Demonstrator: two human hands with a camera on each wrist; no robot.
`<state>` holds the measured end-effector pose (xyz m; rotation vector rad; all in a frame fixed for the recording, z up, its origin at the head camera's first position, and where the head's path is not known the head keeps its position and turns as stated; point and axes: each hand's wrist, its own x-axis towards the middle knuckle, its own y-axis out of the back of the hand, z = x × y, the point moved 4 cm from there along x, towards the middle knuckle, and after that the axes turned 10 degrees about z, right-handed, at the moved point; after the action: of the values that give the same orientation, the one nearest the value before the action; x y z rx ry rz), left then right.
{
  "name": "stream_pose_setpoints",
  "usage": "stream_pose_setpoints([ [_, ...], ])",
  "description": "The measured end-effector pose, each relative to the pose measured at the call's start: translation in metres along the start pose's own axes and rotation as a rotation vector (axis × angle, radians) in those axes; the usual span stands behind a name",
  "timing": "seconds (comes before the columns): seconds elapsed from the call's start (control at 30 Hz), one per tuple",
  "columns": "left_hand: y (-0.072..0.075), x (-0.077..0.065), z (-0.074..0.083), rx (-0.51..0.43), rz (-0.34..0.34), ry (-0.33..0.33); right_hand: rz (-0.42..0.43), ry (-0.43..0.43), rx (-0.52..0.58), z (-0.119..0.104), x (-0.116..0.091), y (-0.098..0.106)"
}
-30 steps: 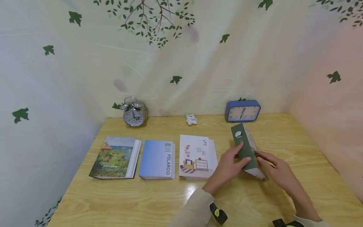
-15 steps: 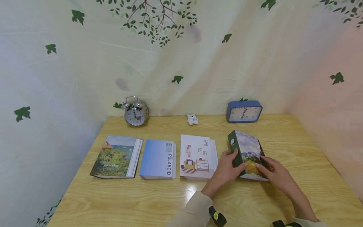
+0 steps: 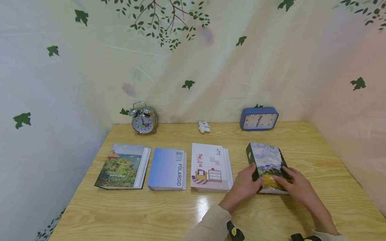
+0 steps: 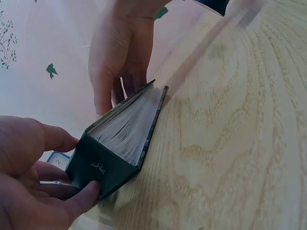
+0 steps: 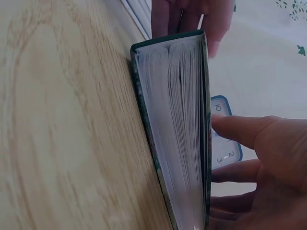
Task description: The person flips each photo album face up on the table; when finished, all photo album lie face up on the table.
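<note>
A thick photo album (image 3: 266, 157) with a painted field-and-cloud cover and dark green spine lies cover up on the table's right side. My left hand (image 3: 242, 185) holds its spine side, thumb near the lower corner; the left wrist view shows the fingers spread on the green spine (image 4: 103, 160). My right hand (image 3: 297, 185) holds the opposite side, with the thumb on the cover and a finger at the edge. White page edges (image 5: 175, 110) show in the right wrist view. Some right fingertips are hidden.
Left of the hands lie a white album (image 3: 208, 167), a blue POLAROID album (image 3: 166, 170) and a landscape photo album (image 3: 123, 167). Along the back stand a silver alarm clock (image 3: 143, 122), a small white bear figure (image 3: 204, 127) and a blue clock (image 3: 259, 118).
Both hands have tipped the album from standing steeply with its spine facing up to lying cover up on the table. The other albums and the clocks stay where they were.
</note>
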<state>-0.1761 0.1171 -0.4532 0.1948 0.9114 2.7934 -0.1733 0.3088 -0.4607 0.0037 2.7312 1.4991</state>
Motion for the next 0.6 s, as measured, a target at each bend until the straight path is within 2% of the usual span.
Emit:
stream_pose_setpoints([
  [0.13,-0.003,0.0,-0.003,-0.008,-0.008,0.013,-0.013,-0.006,-0.016,0.0,-0.001,-0.001],
  [0.27,-0.003,0.001,-0.007,-0.034,-0.033,0.079,-0.001,0.009,-0.042,-0.005,-0.002,-0.002],
  [0.4,0.0,0.0,-0.009,-0.018,-0.052,0.114,0.023,0.032,-0.071,-0.011,-0.004,-0.002],
  [0.53,0.006,0.0,-0.012,-0.018,-0.041,0.118,0.044,0.04,-0.072,-0.017,-0.004,0.001],
  [0.6,0.014,0.002,-0.011,-0.009,-0.02,0.091,0.064,0.051,-0.063,-0.024,-0.001,0.005],
])
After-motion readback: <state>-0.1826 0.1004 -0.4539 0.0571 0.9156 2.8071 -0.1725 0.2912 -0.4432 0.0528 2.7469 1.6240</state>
